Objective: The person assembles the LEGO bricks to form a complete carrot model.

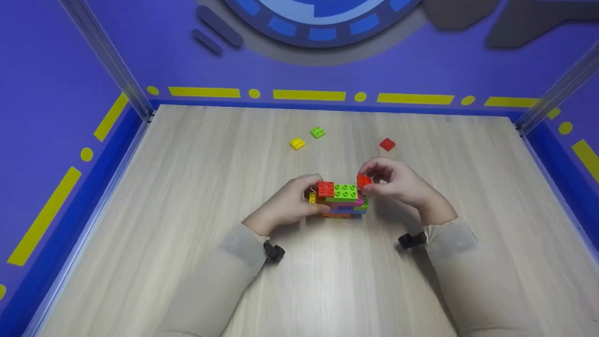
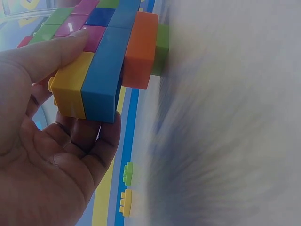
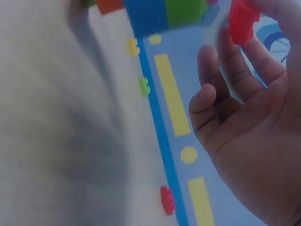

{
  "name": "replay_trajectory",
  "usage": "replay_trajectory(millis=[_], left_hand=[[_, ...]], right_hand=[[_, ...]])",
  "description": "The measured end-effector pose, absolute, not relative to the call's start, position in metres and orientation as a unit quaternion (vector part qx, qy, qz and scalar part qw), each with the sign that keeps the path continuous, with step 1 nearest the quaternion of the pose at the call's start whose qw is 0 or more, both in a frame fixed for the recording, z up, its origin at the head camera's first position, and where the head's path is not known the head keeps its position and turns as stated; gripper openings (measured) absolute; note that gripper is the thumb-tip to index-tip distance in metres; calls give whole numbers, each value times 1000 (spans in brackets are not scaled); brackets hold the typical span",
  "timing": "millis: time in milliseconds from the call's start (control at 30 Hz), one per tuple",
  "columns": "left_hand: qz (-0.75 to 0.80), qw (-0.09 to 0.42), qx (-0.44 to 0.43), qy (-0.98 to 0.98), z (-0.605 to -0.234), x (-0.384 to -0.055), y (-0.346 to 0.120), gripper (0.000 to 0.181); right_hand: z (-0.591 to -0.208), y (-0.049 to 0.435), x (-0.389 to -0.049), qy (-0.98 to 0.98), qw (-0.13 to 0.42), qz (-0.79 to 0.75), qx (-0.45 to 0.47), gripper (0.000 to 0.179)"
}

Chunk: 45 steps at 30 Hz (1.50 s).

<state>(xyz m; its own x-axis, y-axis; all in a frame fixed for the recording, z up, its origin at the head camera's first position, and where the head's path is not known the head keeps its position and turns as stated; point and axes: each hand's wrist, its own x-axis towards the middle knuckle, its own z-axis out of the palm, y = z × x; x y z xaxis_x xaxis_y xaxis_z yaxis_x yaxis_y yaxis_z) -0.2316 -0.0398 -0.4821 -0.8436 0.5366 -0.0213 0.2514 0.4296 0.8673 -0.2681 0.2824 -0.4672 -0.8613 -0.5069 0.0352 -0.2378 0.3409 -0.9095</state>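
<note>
My left hand (image 1: 297,199) grips the left end of a stacked block build (image 1: 346,208), its thumb along the near side and fingers behind. In the left wrist view, a yellow block (image 2: 71,87) and a long blue block (image 2: 101,77) make up the gripped end, with an orange block (image 2: 140,49) underneath. On top of the build are a red block (image 1: 326,189) and a lime green block (image 1: 346,192). Between thumb and fingertips, my right hand (image 1: 398,182) pinches a small red block (image 1: 364,181) close beside the build's upper right end.
Farther back on the wooden table (image 1: 210,154) lie a yellow block (image 1: 297,143), a green block (image 1: 317,132) and another red block (image 1: 387,144). Blue-purple panels (image 1: 187,70) with yellow markings wall the back and sides.
</note>
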Motion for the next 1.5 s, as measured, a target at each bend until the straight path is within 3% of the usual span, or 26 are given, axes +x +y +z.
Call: replay_trajectory(millis=[567,1100,1400,1500], left_hand=[[483,149,238,830,-482,-231,-38,29],[475,149,236,835,-482,-230,-41,29],[474,146,237,835,-484,-232,-40,30],[476,149,235,834,-485,-233,-41,30]], right_hand=[[-455,268,-252,796,123,-506,-307,25],[-450,254,-244,823,140,-497,-236,22],[-464,255,-231,808,105,-541,-209,29],[-472,255,-224,815,86,-539,-194,39]])
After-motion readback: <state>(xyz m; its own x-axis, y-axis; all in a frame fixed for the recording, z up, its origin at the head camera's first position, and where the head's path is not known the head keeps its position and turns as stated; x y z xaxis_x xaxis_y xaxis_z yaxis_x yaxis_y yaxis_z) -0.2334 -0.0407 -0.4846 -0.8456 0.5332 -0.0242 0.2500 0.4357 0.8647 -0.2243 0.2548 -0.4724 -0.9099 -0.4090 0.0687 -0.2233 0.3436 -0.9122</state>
